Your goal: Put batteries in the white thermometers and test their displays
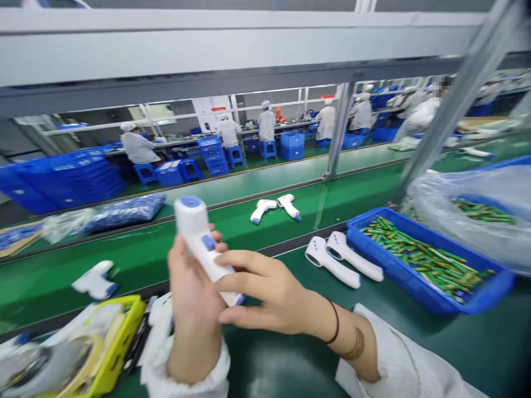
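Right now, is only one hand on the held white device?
No, the left hand grips the white device while the right hand touches its handle.

Workroom in Blue and Green

Blue stools (pixel 269 148) line a far workbench (pixel 181 142) where people in white (pixel 266 126) are seated, near stacked blue crates (pixel 292 145). A white panel (pixel 203 112) stands behind them. Nearer, metal posts (pixel 342 130) rise past a long green belt (pixel 360 187), beneath a broad pale beam (pixel 249 47) spanning the view.
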`<control>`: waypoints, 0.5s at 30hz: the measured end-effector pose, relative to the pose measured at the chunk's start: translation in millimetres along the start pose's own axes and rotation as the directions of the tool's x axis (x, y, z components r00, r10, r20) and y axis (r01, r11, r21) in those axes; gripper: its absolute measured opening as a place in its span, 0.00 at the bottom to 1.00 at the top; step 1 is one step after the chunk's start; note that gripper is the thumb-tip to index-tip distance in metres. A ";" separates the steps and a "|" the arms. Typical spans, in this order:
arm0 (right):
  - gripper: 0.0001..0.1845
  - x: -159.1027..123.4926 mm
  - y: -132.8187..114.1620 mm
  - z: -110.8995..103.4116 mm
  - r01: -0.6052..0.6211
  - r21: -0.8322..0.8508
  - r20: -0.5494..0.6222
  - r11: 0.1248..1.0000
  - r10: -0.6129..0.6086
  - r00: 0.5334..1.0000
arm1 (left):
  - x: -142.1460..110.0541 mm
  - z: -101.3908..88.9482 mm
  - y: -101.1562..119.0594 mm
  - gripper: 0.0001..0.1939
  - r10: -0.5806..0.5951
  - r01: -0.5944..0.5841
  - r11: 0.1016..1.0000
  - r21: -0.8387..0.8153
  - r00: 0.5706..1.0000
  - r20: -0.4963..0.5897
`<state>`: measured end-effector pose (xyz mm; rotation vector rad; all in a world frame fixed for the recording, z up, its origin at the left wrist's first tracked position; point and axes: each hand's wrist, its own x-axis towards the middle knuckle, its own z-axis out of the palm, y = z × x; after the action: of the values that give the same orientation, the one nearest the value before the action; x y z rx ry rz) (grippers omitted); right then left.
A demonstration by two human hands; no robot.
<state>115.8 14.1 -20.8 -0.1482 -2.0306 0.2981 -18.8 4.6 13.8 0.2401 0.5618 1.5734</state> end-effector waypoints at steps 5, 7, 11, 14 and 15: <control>0.12 0.4 13.1 5.7 -0.087 0.281 0.063 0.956 0.072 0.995 | 12.0 0.0 -2.4 0.16 -0.256 0.240 0.939 -0.246 0.966 -0.033; 0.08 -2.0 14.6 8.7 -0.105 0.276 0.025 0.955 0.102 0.994 | 15.5 -2.1 -6.7 0.15 -0.235 0.217 0.936 -0.276 0.971 -0.035; 0.09 -5.2 16.3 11.6 -0.151 0.253 -0.015 0.956 0.160 0.987 | 19.4 -3.8 -9.0 0.15 -0.220 0.187 0.940 -0.285 0.972 -0.087; 0.13 -5.3 19.9 10.1 -0.202 0.310 0.050 0.929 0.197 0.979 | 20.3 -2.3 -6.5 0.15 -0.159 0.111 0.953 -0.281 0.975 -0.154; 0.12 -5.7 21.5 9.5 -0.210 0.318 0.059 0.925 0.202 0.978 | 20.5 -1.7 -6.1 0.15 -0.122 0.072 0.959 -0.274 0.978 -0.167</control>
<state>109.5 32.0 -35.7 -0.1537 -1.9626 0.7639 -16.3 24.2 5.6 -0.1362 0.4879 1.5641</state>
